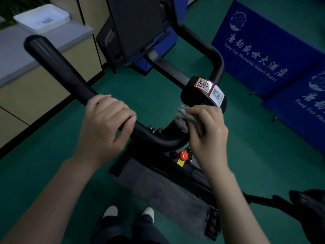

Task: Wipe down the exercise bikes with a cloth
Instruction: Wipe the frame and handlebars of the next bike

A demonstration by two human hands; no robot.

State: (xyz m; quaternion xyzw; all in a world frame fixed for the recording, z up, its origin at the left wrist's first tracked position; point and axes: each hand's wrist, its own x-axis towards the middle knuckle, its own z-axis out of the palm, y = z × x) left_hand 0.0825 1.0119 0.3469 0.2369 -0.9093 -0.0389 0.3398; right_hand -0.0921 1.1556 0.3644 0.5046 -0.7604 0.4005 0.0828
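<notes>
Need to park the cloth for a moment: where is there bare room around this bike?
The grey countertop is bare in front of the white tray. Green floor lies open between the bike and the blue banners. It is crowded at the handlebar centre: left hand, right hand with the cloth, and the red knob.

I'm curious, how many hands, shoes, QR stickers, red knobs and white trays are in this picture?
Hands: 2, left hand gripping the handlebar, right hand holding the cloth
Shoes: 2
QR stickers: 2
Red knob: 1
White tray: 1
Total: 8
</notes>
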